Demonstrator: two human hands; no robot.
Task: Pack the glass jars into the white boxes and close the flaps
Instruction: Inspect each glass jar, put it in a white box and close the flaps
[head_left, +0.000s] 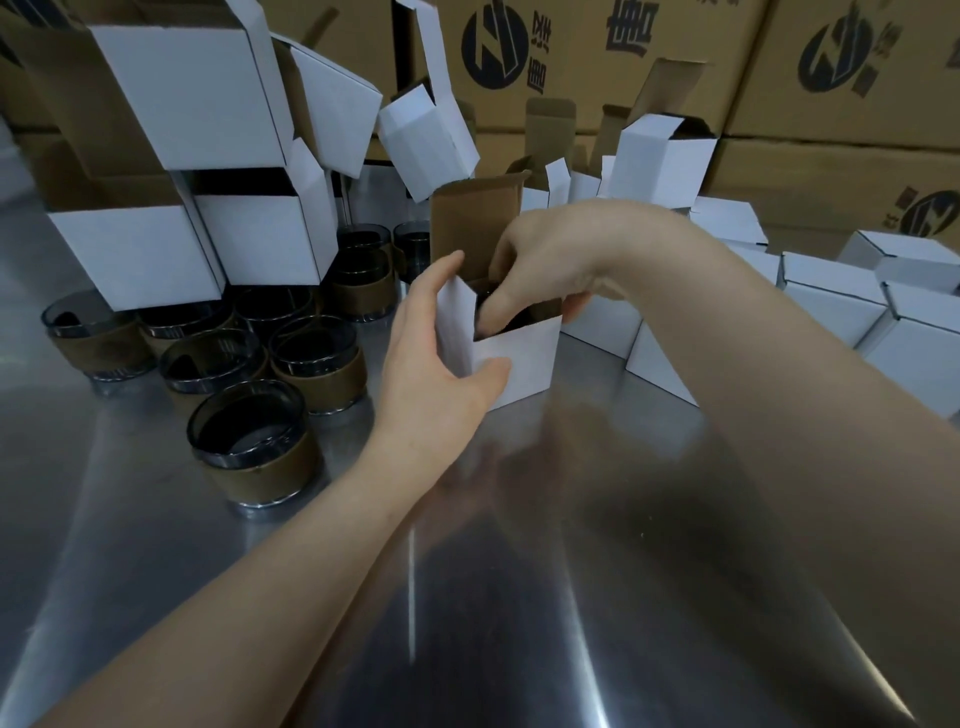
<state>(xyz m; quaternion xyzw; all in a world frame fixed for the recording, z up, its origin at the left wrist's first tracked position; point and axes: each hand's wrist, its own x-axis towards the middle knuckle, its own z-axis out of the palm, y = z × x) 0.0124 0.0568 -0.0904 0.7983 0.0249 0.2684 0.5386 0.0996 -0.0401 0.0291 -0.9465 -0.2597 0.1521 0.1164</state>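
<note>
Loose jars (249, 457) wait at left on the table (519, 597). We clasp the open box (519, 358) between left hand (441, 343) thumb and fingers to steady it. Our right hand (540, 260), fingers curled inside, grips the jar (498, 306), seating it. Closed boxes (831, 291) sit right.

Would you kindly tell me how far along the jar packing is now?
Done: several closed boxes lie at the right. In hand: the left hand grips an open box while the right hand holds a jar inside it, flap up. Left: closing that flap, plus several jars and empty boxes waiting at the left.
</note>
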